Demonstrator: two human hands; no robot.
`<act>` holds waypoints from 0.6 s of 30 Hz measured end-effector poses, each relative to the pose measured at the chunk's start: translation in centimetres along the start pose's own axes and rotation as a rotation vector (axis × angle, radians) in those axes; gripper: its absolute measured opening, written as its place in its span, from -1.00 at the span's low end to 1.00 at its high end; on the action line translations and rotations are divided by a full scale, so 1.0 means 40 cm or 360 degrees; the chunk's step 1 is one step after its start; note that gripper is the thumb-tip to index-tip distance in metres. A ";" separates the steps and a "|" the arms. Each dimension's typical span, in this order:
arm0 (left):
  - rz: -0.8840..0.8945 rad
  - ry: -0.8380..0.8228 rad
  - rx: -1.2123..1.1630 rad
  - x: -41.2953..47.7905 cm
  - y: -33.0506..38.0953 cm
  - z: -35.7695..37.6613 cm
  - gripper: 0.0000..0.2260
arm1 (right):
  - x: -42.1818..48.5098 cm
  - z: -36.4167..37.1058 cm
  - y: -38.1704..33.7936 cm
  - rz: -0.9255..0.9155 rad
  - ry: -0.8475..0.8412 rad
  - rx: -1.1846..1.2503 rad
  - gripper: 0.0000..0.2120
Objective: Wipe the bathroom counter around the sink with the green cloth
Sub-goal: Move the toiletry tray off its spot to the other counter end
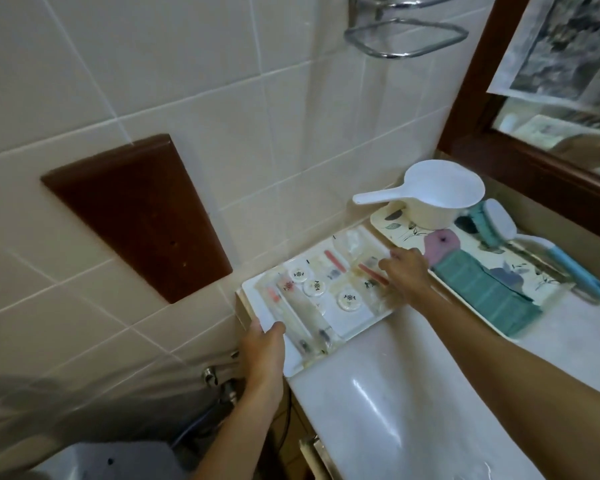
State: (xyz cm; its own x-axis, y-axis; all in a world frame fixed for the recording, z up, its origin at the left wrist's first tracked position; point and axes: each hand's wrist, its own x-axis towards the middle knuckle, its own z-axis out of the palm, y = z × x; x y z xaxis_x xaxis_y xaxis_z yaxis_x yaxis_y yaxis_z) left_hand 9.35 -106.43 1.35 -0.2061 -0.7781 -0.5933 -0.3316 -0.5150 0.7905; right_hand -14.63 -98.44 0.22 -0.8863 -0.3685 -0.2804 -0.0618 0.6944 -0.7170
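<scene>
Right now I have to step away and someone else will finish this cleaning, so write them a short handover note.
Left hand: grips the near left corner of the white amenity tray.
Right hand: on the tray's far right edge; grip unclear.
Green cloth: folded, untouched, on the patterned tray to the right, beside the white scoop and blue-handled brush.
Done: no sign of wiping.
Left: probably clear the amenity tray off the counter, take the cloth, wipe around the sink.

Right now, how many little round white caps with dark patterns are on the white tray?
3 clearly. Two little round white caps sit together near the white tray's middle; one lies closer to the right hand. More may hide under wrappers.
</scene>
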 end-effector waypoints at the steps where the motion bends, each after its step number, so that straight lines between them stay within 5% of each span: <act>1: -0.0010 0.0010 -0.0014 0.006 0.004 0.006 -0.85 | 0.007 0.003 -0.004 0.0001 -0.0010 -0.0035 -0.59; 10: 0.0015 0.0058 -0.0109 0.052 -0.029 0.031 -0.80 | 0.040 0.069 -0.009 -0.0055 0.0160 -0.0376 -0.54; 13: -0.0024 0.0033 -0.0090 0.067 -0.041 0.033 -0.58 | 0.039 0.079 -0.004 -0.0077 0.0174 -0.0428 -0.45; 18: 0.0150 0.0160 0.0177 0.024 -0.044 0.055 -0.43 | -0.006 0.054 0.009 -0.0159 0.0140 -0.0153 -0.71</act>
State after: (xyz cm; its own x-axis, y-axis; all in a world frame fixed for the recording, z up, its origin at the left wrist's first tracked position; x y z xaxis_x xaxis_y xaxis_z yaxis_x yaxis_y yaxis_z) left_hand 7.72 -105.47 -0.96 -0.1500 -0.8559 -0.4949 -0.4160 -0.3994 0.8169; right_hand -13.44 -99.44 -1.36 -0.9102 -0.3857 -0.1507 -0.1916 0.7147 -0.6726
